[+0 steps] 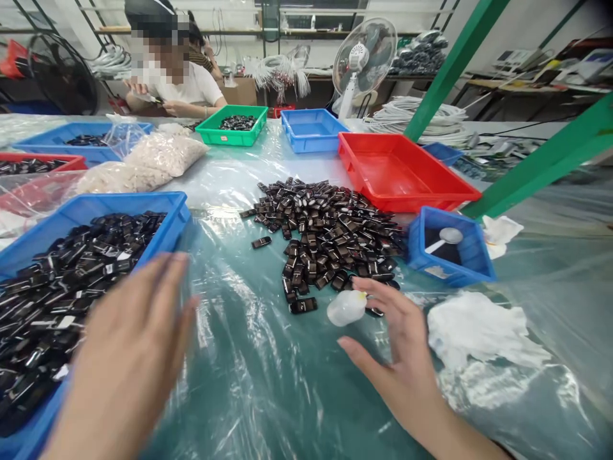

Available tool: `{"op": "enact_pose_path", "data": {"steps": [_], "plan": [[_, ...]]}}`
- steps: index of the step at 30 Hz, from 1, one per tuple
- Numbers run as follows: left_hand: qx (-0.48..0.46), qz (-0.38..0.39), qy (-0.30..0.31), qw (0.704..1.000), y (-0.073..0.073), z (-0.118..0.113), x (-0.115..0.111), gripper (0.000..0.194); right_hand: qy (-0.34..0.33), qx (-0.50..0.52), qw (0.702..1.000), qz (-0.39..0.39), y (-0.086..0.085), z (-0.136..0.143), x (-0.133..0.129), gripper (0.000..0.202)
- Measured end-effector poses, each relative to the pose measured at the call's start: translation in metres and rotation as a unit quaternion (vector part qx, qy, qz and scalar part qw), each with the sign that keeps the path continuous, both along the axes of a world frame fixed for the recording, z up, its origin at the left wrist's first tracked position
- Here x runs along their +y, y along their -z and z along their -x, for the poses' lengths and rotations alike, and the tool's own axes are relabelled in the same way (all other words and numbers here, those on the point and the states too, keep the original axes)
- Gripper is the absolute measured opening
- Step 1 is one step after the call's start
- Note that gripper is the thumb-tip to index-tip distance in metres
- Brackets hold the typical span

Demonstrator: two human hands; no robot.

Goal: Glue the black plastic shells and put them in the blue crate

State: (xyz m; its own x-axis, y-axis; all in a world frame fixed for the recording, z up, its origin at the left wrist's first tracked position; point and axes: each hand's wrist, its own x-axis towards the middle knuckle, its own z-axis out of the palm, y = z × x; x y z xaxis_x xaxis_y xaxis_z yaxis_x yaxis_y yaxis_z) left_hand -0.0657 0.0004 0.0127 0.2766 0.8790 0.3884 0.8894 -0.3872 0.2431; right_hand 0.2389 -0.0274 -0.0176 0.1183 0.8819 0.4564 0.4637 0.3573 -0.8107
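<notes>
My left hand (138, 332), blurred by motion, is over the right edge of a large blue bin (179, 207), fingers stretched out. Inside that bin lie many small black plastic pieces (96, 255), like USB stick casings. My right hand (402, 345) is open, thumb and fingers apart, beside a small translucent squeeze bottle (345, 308) with a yellowish tip. The bottle leans toward my fingers; whether they touch it I cannot tell. Just beyond is a loose pile of similar black pieces (325, 230) on the plastic-covered green table (239, 358).
Right of the pile stands a small blue box (450, 271) with a white scoop (450, 236). A red tray (407, 201), green tray (230, 137) and blue tray (316, 144) sit behind. White crumpled cloth (483, 329) lies right. A green post (450, 70) rises there. A person (201, 86) sits opposite.
</notes>
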Motion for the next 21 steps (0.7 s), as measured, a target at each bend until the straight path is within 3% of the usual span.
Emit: {"op": "enact_pose_path", "data": {"steps": [3,6,9,18,21], "plan": [[0.026,0.066,0.131,0.989,-0.001,-0.08,0.017,0.028,-0.05,0.025,0.989,0.139,0.007,0.004,0.005,0.056],[0.0,0.11,0.186,0.976,0.02,-0.11,0.027,0.022,-0.054,0.037,0.977,0.202,0.007,0.002,0.004,0.032],[-0.046,0.136,0.215,0.966,0.032,-0.11,0.032,0.017,-0.063,0.029,0.975,0.212,0.004,-0.003,0.004,0.025],[-0.185,0.228,0.218,0.931,0.026,-0.097,0.01,0.014,-0.07,0.001,0.973,0.221,0.003,-0.005,0.002,0.027],[-0.196,0.251,0.241,0.917,0.03,-0.102,0.011,0.03,-0.083,-0.007,0.972,0.222,0.004,-0.005,0.003,0.028]]}}
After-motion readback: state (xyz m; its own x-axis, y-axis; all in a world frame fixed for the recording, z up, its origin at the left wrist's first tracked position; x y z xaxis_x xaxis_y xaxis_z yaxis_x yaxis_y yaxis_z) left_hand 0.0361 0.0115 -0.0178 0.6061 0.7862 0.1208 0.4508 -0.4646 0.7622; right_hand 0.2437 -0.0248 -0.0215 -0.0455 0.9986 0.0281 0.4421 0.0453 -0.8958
